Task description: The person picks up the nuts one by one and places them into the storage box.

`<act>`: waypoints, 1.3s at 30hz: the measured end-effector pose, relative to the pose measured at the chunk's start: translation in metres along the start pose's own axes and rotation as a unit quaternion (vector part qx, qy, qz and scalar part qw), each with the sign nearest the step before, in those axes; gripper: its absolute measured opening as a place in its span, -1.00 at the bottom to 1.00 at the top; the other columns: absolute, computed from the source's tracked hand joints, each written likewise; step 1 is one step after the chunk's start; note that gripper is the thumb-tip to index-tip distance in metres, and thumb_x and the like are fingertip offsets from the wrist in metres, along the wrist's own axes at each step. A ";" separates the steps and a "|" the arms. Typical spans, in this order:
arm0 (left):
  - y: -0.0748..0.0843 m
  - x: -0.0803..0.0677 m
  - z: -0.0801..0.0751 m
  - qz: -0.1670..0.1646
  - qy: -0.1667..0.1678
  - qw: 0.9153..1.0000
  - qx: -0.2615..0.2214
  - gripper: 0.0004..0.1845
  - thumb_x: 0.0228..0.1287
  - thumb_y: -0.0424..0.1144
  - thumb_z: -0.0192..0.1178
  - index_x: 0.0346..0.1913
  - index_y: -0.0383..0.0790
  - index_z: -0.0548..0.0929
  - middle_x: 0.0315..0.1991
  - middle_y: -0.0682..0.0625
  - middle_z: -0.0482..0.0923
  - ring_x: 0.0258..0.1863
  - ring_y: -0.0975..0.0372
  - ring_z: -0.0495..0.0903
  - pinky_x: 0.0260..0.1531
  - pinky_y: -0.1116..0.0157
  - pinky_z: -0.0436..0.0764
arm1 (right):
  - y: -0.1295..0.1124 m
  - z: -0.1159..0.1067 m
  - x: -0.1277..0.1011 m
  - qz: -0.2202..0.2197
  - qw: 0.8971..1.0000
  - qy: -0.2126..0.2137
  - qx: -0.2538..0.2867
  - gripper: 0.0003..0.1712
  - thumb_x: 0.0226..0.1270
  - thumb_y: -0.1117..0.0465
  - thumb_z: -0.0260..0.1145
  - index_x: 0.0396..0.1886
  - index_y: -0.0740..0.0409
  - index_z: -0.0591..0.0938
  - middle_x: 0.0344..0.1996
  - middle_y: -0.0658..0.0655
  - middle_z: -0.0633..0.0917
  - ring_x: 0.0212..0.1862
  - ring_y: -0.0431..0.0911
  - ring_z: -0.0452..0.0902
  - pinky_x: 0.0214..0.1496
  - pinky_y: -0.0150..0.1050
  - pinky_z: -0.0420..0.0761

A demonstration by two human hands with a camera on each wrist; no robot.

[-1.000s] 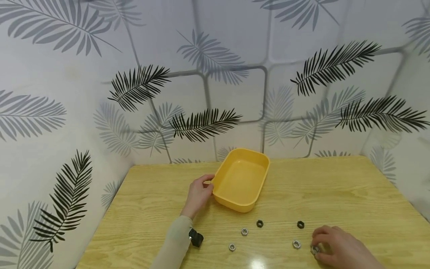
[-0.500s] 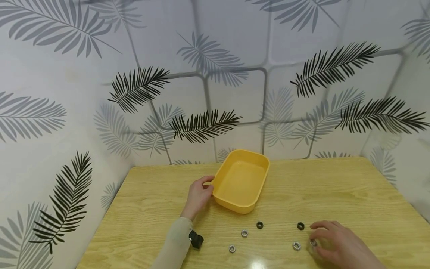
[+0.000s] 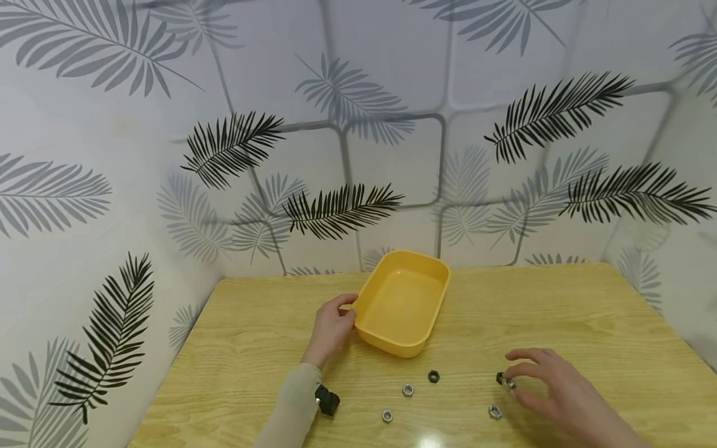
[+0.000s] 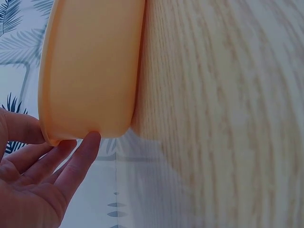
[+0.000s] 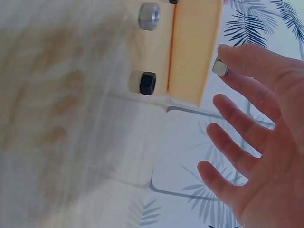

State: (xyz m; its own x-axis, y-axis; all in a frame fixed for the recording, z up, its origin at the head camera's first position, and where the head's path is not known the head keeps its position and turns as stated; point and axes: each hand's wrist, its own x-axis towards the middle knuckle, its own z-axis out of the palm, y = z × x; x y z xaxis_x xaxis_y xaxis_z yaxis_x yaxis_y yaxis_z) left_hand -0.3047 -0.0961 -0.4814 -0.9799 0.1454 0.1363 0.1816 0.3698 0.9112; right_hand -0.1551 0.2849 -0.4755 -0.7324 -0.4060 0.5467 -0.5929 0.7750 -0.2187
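Observation:
A silver hex nut [image 3: 510,384] is pinched between the thumb and index finger of my right hand [image 3: 560,389]; the right wrist view shows the same nut [image 5: 220,68] at the fingertips, the other fingers spread. Just behind it in the head view lies a black nut [image 3: 500,378] on the table, and a silver nut [image 3: 495,412] rests nearer the front. My left hand [image 3: 328,330] holds the left side of a yellow rectangular bin [image 3: 366,335]. Seen from the left wrist, the thumb is at the bin's rim and fingertips touch its outer wall [image 4: 95,71].
Left of these, another black nut [image 3: 434,376] and two silver nuts, one nearer the bin [image 3: 407,390] and one nearer the front [image 3: 387,415], lie on the wooden table [image 3: 560,311]. A leaf-patterned wall [image 3: 392,155] stands behind the table.
My right hand has lifted the silver nut off the table and moved it left and away from me, close over the black nut. The left hand and bin stay put.

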 end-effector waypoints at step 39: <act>0.000 -0.001 0.001 0.000 0.010 1.000 -0.001 -0.62 0.33 -0.43 0.08 0.18 -0.34 0.60 0.07 -0.18 0.60 -0.15 0.07 0.66 -0.28 0.24 0.69 | 0.002 0.008 0.066 0.091 0.993 0.017 0.078 -0.73 0.10 0.24 0.52 -0.18 -0.07 0.71 0.06 0.11 0.60 0.10 0.15 0.46 0.03 0.19 0.44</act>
State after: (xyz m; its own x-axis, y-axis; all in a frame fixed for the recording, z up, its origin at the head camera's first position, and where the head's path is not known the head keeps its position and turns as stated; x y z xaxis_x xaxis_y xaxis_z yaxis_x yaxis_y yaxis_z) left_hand -0.3033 -0.0957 -0.4818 -0.9813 0.1280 0.1439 0.1816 0.3671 0.9123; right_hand -0.2073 0.2560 -0.4467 -0.8218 -0.2477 0.5130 -0.4985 0.7487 -0.4370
